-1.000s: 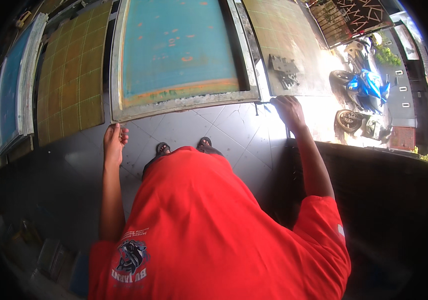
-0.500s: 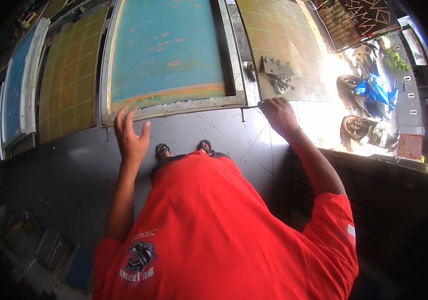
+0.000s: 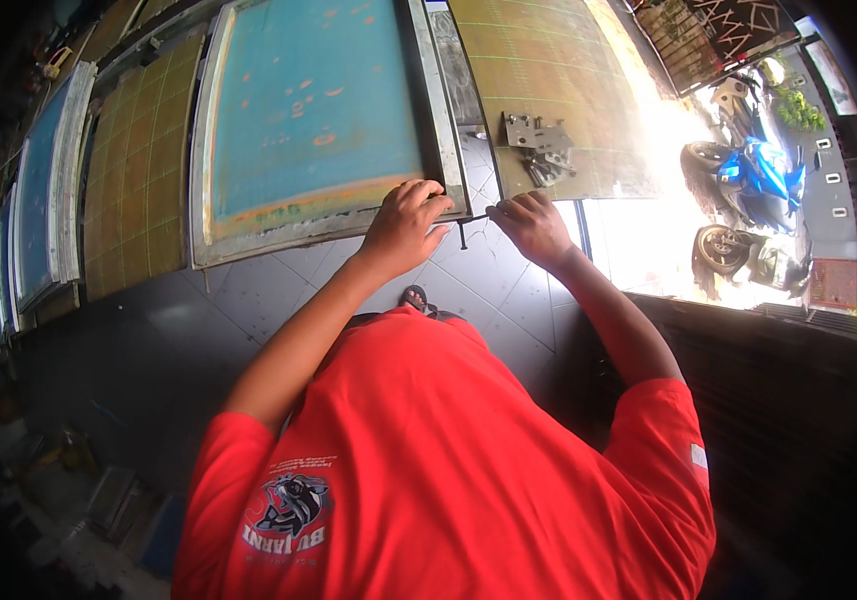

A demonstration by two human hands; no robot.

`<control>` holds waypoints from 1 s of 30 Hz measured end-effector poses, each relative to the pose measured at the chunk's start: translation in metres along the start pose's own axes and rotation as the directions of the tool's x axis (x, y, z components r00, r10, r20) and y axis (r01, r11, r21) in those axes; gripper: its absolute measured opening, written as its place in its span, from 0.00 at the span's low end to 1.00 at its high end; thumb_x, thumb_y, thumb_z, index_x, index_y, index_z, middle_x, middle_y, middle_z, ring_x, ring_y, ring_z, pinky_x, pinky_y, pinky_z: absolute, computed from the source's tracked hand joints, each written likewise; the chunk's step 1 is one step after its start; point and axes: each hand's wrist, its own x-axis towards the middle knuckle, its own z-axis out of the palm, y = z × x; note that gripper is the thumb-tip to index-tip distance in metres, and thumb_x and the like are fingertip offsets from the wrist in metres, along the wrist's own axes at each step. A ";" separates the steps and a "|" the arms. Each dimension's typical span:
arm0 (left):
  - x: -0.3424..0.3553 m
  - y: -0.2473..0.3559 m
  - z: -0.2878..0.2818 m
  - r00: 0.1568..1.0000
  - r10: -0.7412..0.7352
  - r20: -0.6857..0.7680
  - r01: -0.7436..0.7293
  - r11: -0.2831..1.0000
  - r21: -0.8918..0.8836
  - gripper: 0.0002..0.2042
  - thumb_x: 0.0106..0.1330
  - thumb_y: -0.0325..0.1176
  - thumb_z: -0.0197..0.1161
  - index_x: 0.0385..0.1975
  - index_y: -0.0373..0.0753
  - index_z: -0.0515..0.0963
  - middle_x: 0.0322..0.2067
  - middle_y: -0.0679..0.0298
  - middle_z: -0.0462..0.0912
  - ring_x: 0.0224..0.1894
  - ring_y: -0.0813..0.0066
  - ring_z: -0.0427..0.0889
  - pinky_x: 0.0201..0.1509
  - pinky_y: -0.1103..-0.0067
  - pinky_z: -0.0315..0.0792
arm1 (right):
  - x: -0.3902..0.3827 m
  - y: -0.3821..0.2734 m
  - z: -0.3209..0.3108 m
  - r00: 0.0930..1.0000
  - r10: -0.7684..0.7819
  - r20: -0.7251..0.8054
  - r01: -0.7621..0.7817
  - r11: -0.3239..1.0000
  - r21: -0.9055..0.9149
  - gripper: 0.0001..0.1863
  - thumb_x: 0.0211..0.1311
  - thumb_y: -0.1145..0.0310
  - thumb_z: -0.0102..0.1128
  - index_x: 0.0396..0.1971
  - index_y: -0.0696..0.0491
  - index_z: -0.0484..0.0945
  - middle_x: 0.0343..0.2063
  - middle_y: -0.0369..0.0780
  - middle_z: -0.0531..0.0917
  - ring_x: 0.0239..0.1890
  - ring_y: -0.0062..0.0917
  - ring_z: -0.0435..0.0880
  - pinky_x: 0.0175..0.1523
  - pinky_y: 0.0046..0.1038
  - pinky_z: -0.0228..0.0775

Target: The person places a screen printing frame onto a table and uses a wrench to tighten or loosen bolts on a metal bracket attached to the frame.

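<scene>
Blue screen (image 3: 319, 110): probably stiff-edged, fragile inside; hold by frame (image 3: 284, 229). Right hand (image 3: 532, 226) pinches dark rod (image 3: 476, 217); left hand (image 3: 405, 230) curled, grip unclear.

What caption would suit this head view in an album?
Left hand by the near edge of a framed blue screen, right hand gripping a dark rod.

I'm running this one wearing a bright red short-sleeved T-shirt (image 3: 479, 460), kinda creased down the front; left chest has a print (image 3: 294, 505) of a black, grey and white animal with pale lettering (image 3: 284, 541); small white patch (image 3: 699, 456) on the right sleeve (image 3: 657, 425); dark bottoms (image 3: 443, 314) and a dark strappy sandal (image 3: 415, 297) below; left hand (image 3: 404, 232) and right hand (image 3: 534, 228) both bare.
</scene>
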 end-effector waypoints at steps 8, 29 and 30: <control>0.032 0.016 0.041 0.997 0.007 0.079 0.003 0.993 -0.119 0.23 0.53 0.24 0.64 0.52 0.39 0.70 0.46 0.56 0.76 0.53 0.55 0.73 0.55 0.65 0.70 | 0.022 -0.010 -0.021 0.997 0.033 0.075 -0.040 0.995 0.090 0.10 0.52 0.73 0.58 0.36 0.51 0.74 0.31 0.35 0.78 0.30 0.28 0.81 0.38 0.29 0.71; 0.070 0.036 0.064 0.920 -0.197 0.337 0.216 0.976 -0.017 0.14 0.65 0.44 0.58 0.36 0.38 0.79 0.22 0.57 0.79 0.32 0.57 0.82 0.38 0.64 0.73 | 0.134 0.056 0.019 0.837 0.482 0.259 -0.548 0.748 0.374 0.34 0.58 0.48 0.62 0.58 0.54 0.66 0.60 0.51 0.68 0.61 0.40 0.71 0.61 0.37 0.67; 0.075 0.038 0.066 0.900 -0.212 0.382 0.214 0.976 0.037 0.15 0.65 0.45 0.58 0.34 0.37 0.79 0.22 0.55 0.80 0.32 0.56 0.83 0.39 0.64 0.74 | 0.148 0.056 0.033 0.852 0.460 0.250 -0.520 0.796 0.309 0.37 0.59 0.47 0.60 0.62 0.53 0.63 0.63 0.53 0.63 0.64 0.42 0.67 0.63 0.38 0.65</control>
